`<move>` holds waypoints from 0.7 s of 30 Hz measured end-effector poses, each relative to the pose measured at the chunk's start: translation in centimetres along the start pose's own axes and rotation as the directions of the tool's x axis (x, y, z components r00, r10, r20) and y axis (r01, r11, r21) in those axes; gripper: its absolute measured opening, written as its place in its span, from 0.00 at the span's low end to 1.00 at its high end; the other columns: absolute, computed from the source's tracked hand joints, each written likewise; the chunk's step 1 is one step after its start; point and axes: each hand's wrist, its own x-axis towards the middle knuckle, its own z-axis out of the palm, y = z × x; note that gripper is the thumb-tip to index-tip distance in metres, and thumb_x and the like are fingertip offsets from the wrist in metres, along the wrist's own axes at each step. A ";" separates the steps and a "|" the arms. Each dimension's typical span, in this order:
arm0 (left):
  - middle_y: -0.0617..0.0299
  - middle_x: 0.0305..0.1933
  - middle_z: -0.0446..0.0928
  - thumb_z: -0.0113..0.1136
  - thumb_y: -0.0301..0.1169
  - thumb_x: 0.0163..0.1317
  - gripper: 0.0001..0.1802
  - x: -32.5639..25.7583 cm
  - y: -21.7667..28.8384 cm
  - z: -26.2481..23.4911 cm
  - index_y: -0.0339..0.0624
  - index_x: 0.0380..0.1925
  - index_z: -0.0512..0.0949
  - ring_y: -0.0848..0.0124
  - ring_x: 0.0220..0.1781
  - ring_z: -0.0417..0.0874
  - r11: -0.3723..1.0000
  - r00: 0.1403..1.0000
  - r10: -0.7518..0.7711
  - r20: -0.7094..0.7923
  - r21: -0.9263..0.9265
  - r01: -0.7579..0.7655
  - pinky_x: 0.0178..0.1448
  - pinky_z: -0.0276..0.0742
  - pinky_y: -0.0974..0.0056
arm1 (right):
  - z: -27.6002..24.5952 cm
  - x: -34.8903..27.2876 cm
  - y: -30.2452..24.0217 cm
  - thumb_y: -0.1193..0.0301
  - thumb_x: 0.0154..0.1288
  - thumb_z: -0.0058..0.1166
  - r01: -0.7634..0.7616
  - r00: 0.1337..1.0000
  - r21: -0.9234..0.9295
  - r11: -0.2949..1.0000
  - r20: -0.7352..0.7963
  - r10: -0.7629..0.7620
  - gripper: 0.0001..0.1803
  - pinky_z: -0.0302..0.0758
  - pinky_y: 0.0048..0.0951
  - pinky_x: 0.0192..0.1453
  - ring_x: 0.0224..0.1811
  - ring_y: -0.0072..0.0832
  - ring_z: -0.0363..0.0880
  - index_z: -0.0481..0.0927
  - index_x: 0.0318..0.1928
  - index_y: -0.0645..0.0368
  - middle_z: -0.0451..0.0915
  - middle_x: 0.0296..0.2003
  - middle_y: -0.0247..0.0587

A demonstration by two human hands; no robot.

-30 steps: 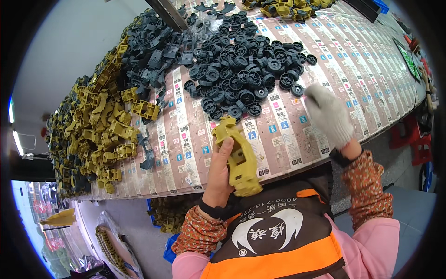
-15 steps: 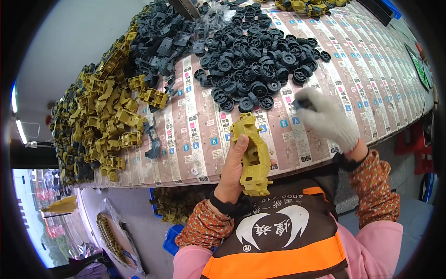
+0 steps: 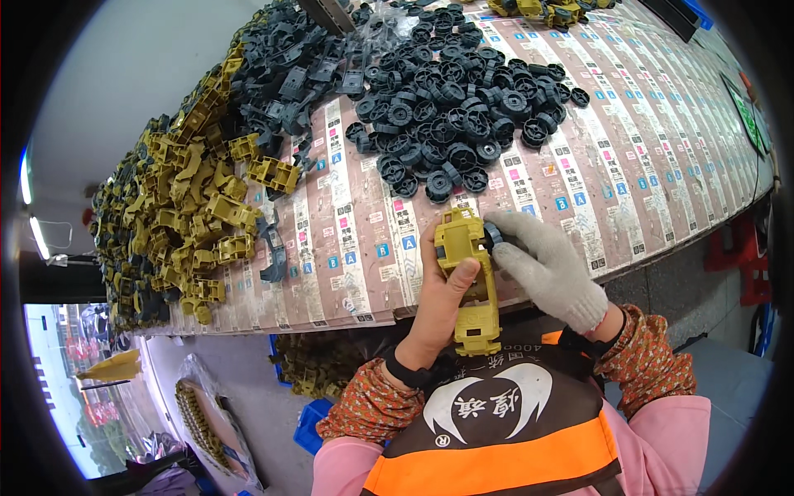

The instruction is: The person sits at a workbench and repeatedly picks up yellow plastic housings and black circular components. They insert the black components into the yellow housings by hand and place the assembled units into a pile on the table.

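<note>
My bare left hand (image 3: 437, 307) is wrapped round a yellow plastic toy vehicle body (image 3: 478, 318), held upright just over the near table edge. The thumb lies across its face. In my right hand (image 3: 552, 271), which wears a pale glove, a small dark wheel (image 3: 493, 235) is pinched between thumb and fingers. That wheel sits against the upper right side of the body; whether it is on an axle I cannot tell. Beyond my hands lies a heap of dark grey wheels (image 3: 455, 124).
Yellow vehicle bodies (image 3: 190, 198) pile up on the left of the table (image 3: 364, 289). Dark grey plastic parts (image 3: 289, 83) are heaped behind them. More yellow pieces (image 3: 550, 10) lie at the far edge. Below on the left stands a blue bin (image 3: 310, 426).
My right hand has come left and down with the wheel, bringing it against the yellow body. My left hand has turned the body and shifted it slightly right.
</note>
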 end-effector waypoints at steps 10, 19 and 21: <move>0.56 0.68 0.69 0.70 0.35 0.72 0.49 -0.5 -2.0 -1.4 0.53 0.80 0.45 0.67 0.66 0.75 0.904 0.972 0.149 0.182 0.373 -0.209 0.70 0.74 0.58 | 0.6 -1.8 -0.3 0.76 0.64 0.57 0.156 0.988 -0.533 0.832 0.075 -0.137 0.30 0.80 0.53 0.41 0.39 0.63 0.85 0.71 0.67 0.65 0.83 0.40 0.62; 0.56 0.67 0.70 0.71 0.32 0.71 0.48 -1.5 -1.6 -2.8 0.52 0.79 0.46 0.67 0.65 0.76 0.943 0.989 0.123 0.079 0.301 -0.141 0.70 0.74 0.60 | 1.6 -0.2 -0.9 0.77 0.57 0.56 0.186 0.978 -0.546 0.817 0.183 -0.100 0.24 0.78 0.57 0.41 0.37 0.64 0.83 0.73 0.56 0.68 0.81 0.33 0.64; 0.56 0.67 0.70 0.71 0.31 0.71 0.48 -1.8 -2.1 -3.4 0.51 0.79 0.46 0.67 0.65 0.76 0.936 0.986 0.161 0.052 0.308 -0.169 0.70 0.75 0.60 | 2.0 0.2 -1.6 0.77 0.57 0.55 0.173 0.976 -0.569 0.804 0.207 -0.063 0.22 0.78 0.57 0.41 0.36 0.64 0.83 0.75 0.54 0.67 0.81 0.31 0.64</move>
